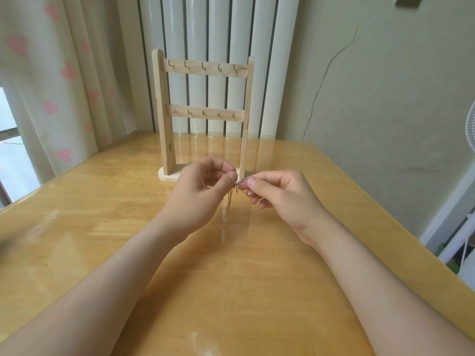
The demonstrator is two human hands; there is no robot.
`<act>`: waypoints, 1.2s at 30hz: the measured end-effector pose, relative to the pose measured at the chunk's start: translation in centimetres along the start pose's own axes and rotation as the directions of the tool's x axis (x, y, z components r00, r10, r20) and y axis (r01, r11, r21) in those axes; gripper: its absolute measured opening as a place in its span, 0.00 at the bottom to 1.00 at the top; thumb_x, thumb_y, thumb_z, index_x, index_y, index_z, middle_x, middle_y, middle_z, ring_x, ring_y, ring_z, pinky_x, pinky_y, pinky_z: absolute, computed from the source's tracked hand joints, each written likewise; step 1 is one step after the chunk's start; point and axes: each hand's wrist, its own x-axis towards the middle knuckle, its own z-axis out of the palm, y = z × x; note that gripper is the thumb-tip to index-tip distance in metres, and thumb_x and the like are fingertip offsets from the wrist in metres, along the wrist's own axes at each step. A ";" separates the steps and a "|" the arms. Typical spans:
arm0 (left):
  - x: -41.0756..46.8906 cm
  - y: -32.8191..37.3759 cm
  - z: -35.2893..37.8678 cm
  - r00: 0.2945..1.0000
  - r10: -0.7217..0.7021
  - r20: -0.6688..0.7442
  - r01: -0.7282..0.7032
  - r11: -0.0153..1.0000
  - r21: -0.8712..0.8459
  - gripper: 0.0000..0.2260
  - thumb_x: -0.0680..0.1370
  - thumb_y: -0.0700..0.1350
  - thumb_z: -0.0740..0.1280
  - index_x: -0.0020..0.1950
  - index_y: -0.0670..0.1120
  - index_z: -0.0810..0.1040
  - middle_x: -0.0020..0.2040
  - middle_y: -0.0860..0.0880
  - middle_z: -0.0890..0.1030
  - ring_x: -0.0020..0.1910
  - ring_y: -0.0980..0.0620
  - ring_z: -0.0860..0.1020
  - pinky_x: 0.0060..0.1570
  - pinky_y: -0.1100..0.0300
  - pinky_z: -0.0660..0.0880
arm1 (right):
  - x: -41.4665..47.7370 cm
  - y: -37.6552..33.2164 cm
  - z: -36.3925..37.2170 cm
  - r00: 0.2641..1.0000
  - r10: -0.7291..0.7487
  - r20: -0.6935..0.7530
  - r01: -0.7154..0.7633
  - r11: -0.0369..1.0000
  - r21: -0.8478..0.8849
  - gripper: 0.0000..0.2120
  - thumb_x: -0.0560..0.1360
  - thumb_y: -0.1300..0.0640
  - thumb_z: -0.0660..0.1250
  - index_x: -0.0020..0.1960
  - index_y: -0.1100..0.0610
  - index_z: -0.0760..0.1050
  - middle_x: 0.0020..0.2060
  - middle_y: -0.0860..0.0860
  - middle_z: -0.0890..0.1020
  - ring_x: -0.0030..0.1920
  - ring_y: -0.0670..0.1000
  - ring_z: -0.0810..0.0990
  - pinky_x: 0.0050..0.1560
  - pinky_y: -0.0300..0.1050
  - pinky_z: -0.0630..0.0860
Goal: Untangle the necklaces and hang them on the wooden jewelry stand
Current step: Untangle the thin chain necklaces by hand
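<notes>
A wooden jewelry stand [164, 119] with two crossbars of small metal hooks stands upright at the back of the table; no chain hangs on any hook. Just in front of its base, my left hand [203, 191] and my right hand [280, 199] meet above the tabletop. Both pinch a thin, pale necklace chain [232, 195] between thumb and fingertips. A short bunch of chain dangles below the pinch, close to the table. How many necklaces are in the bunch is too fine to tell.
The glossy wooden table [102, 227] fills the lower view, its right edge running diagonally. A curtain with pink hearts [59, 86] hangs at the left, a white radiator [218, 29] behind the stand, and a white fan [470, 129] at the far right.
</notes>
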 end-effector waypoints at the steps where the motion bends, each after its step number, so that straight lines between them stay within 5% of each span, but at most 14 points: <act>1: -0.1 0.0 0.1 1.000 0.007 0.019 -0.007 1.000 0.017 0.01 0.84 0.44 0.71 0.53 0.48 0.82 0.45 0.50 0.86 0.46 0.55 0.82 0.47 0.58 0.77 | 0.0 0.0 0.0 1.000 -0.003 -0.007 0.003 1.000 0.008 0.09 0.83 0.58 0.69 0.50 0.55 0.89 0.41 0.52 0.87 0.42 0.46 0.82 0.44 0.36 0.77; 7: 0.0 -0.2 0.1 0.999 0.053 -0.006 -0.053 0.997 0.049 0.03 0.82 0.42 0.73 0.53 0.47 0.80 0.47 0.46 0.86 0.46 0.48 0.86 0.47 0.56 0.80 | 0.0 0.0 0.1 0.996 -0.036 -0.078 0.038 0.999 0.016 0.08 0.82 0.58 0.71 0.51 0.58 0.89 0.42 0.58 0.87 0.39 0.44 0.81 0.42 0.31 0.75; 15: -0.4 -0.2 0.3 0.973 0.231 0.004 -0.223 0.930 0.291 0.10 0.83 0.37 0.68 0.49 0.52 0.82 0.44 0.53 0.84 0.41 0.51 0.87 0.43 0.56 0.82 | 0.3 0.3 0.0 0.989 -0.048 -0.138 0.049 0.999 0.006 0.05 0.80 0.57 0.74 0.49 0.56 0.89 0.36 0.49 0.85 0.36 0.45 0.79 0.41 0.34 0.75; 19: -0.3 -0.2 0.1 0.981 0.189 -0.034 -0.176 0.957 0.231 0.09 0.83 0.41 0.72 0.60 0.53 0.83 0.44 0.53 0.86 0.43 0.53 0.87 0.47 0.54 0.83 | 0.3 0.3 0.0 0.989 -0.041 -0.142 0.042 0.999 0.002 0.06 0.81 0.57 0.73 0.51 0.55 0.89 0.34 0.44 0.84 0.36 0.41 0.79 0.42 0.33 0.75; 22: 0.0 -0.4 -0.2 0.989 0.139 -0.059 -0.121 0.962 0.244 0.03 0.82 0.43 0.75 0.53 0.51 0.87 0.42 0.56 0.88 0.43 0.56 0.87 0.46 0.56 0.83 | 0.4 0.3 0.0 0.991 -0.037 -0.131 0.033 0.999 -0.034 0.07 0.83 0.59 0.70 0.54 0.55 0.87 0.34 0.41 0.84 0.36 0.38 0.80 0.42 0.32 0.74; 27: -0.2 -0.2 0.0 0.994 0.106 0.010 -0.106 0.977 0.182 0.03 0.84 0.45 0.72 0.51 0.50 0.84 0.44 0.54 0.87 0.46 0.55 0.85 0.50 0.56 0.82 | 0.1 0.3 0.4 0.998 -0.057 -0.024 0.055 0.996 -0.077 0.12 0.82 0.63 0.67 0.61 0.49 0.79 0.35 0.47 0.83 0.37 0.49 0.77 0.43 0.46 0.76; 36: -0.2 -0.4 0.2 0.995 0.072 0.072 -0.084 0.979 0.185 0.04 0.85 0.44 0.68 0.52 0.48 0.81 0.44 0.50 0.87 0.45 0.51 0.86 0.55 0.46 0.83 | 0.0 0.5 0.7 0.982 -0.163 -0.096 0.133 0.956 -0.263 0.14 0.78 0.63 0.67 0.42 0.47 0.86 0.33 0.54 0.84 0.35 0.59 0.84 0.32 0.54 0.82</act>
